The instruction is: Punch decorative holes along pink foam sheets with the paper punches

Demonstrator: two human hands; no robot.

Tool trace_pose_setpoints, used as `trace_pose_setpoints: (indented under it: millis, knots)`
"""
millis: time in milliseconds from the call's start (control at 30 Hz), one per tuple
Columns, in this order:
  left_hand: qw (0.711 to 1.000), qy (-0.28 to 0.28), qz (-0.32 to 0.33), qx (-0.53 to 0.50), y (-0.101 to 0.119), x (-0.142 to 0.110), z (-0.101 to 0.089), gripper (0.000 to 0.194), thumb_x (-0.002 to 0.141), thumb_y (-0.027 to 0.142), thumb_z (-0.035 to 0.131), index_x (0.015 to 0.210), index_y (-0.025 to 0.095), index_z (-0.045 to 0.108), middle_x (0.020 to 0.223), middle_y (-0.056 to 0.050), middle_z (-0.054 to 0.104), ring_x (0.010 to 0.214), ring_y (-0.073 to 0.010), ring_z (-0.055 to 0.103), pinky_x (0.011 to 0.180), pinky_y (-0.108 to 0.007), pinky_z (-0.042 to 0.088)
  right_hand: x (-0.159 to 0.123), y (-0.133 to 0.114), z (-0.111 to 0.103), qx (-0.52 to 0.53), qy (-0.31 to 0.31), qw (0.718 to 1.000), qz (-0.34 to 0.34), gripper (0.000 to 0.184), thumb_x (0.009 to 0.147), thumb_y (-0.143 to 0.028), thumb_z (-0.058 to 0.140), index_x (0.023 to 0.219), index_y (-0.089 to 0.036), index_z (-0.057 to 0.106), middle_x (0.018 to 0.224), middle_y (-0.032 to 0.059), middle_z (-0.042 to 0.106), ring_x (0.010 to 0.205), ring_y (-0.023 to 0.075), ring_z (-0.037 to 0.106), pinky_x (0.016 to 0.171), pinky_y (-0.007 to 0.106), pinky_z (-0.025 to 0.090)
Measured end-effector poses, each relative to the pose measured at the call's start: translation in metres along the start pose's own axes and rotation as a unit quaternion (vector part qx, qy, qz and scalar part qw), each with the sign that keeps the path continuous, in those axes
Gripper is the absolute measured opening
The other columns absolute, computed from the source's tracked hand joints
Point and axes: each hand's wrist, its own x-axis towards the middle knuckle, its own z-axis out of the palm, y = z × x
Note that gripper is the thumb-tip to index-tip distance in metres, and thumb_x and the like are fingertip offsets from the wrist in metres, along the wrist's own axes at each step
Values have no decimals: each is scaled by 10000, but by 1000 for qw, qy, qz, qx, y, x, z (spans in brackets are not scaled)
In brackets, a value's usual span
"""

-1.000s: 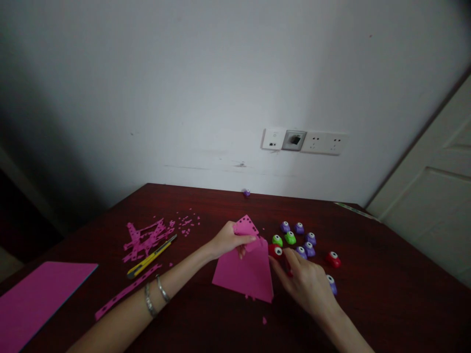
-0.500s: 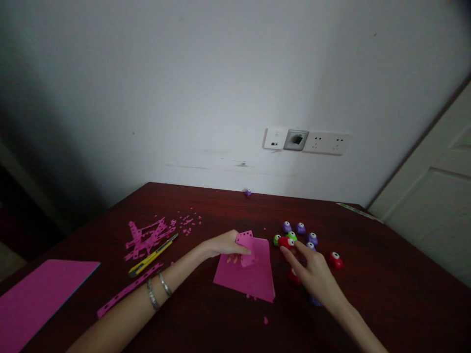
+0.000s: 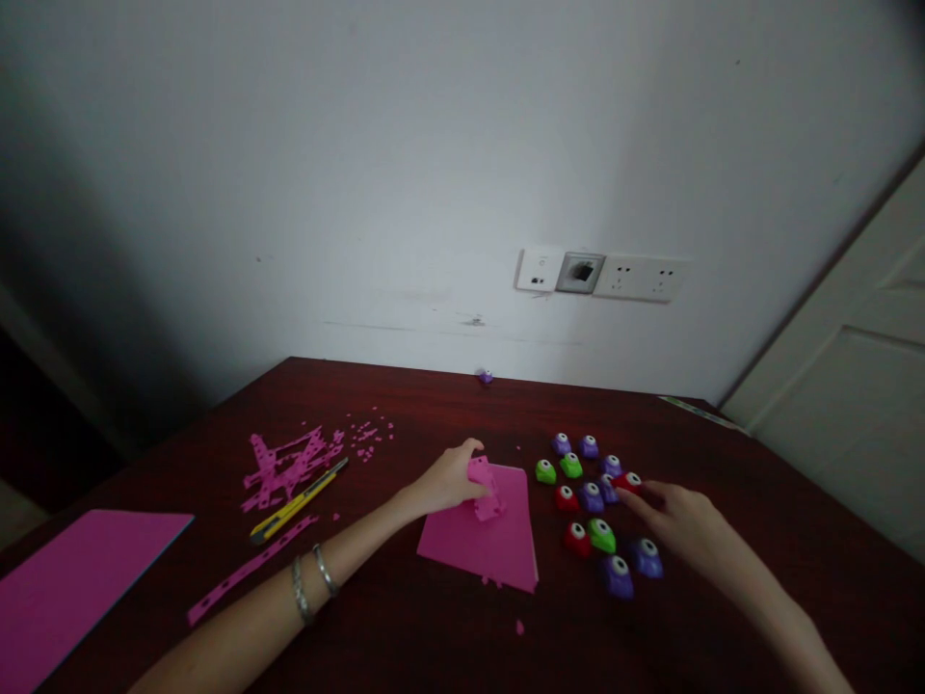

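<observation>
My left hand (image 3: 444, 479) is closed on a small piece of pink paper (image 3: 488, 499) with holes punched in it. It holds the piece just over a pink sheet stack (image 3: 481, 545) on the table. My right hand (image 3: 683, 516) grips a red craft punch (image 3: 627, 482) between thumb and fingers, right beside the purple punches. Around it stand several more small punches with white round tops: a green punch (image 3: 601, 535), a red punch (image 3: 577, 539), another red punch (image 3: 567, 498), a purple punch (image 3: 618, 576) and others.
A yellow utility knife (image 3: 298, 504) lies left of my left forearm, near a heap of pink paper scraps (image 3: 285, 467) and a punched pink strip (image 3: 250, 571). A larger pink sheet (image 3: 79, 588) sits at far left. One purple punch (image 3: 486, 377) stands by the wall.
My right hand has let go of one red punch among the others, moved right and taken hold of another red punch. My left hand has tilted the pink piece lower over the stack.
</observation>
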Motion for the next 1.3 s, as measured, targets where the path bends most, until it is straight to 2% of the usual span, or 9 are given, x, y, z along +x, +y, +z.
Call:
trace_pose_setpoints:
  millis: [100,267,367,467,767,867,1033,1200,1300]
  knots:
    - [999,31,21,29,-2,1,2,641,641,197,619,1244,113,417,1127,-134,513,1001,-229,508,848,-334,412,1,21,0,-10,-26,999,16,405,792,-490,446,805,-180,705,725,114,706,701,274,664,583,301,433]
    - [997,6,61,39,-10,2,3,376,671,153,588,1047,162,566,993,-58,482,842,-164,512,772,-305,435,1,42,6,-26,-51,998,36,439,782,-518,442,767,-163,699,673,127,689,675,296,666,578,330,443]
    - [997,-18,52,46,-11,1,3,237,679,166,604,915,167,618,966,-47,466,782,-146,499,733,-300,439,-1,43,10,-27,-38,998,36,398,774,-495,462,691,-174,682,620,111,672,613,276,660,542,317,439]
    - [998,-21,40,54,-11,0,2,216,675,185,632,889,165,631,945,-46,453,794,-153,494,750,-312,434,-4,38,11,-28,-27,999,27,378,768,-477,476,598,-184,644,568,95,652,569,258,649,524,304,434]
    - [997,0,41,66,-13,2,1,244,646,208,654,885,166,634,933,-40,445,830,-169,497,782,-322,429,-3,38,13,-40,-37,997,62,378,737,-519,492,580,-197,615,563,88,638,566,263,645,522,315,432]
    - [996,43,64,53,-13,7,-4,155,680,174,595,828,169,640,886,-34,478,799,-149,507,761,-290,431,-1,43,15,-30,-46,997,57,389,735,-535,485,564,-202,594,561,82,641,562,260,645,507,306,429]
    - [990,132,33,27,-20,34,-25,149,691,165,571,815,156,653,850,-36,559,662,-105,513,686,-250,441,1,46,18,6,-67,996,62,396,726,-549,494,562,-200,580,536,71,637,493,242,630,447,285,411]
    - [986,164,-25,15,-36,79,-41,194,678,125,585,858,151,652,843,-37,638,764,-132,573,725,-233,448,-1,48,14,-6,-57,997,56,464,759,-576,439,566,-198,625,517,85,625,470,242,621,451,296,415]
    - [983,175,-47,24,-45,108,-47,202,688,141,599,886,135,642,852,-54,649,789,-143,592,730,-227,448,-4,52,7,-74,-14,997,-15,352,754,-477,473,781,-210,702,658,113,665,582,275,642,511,324,430]
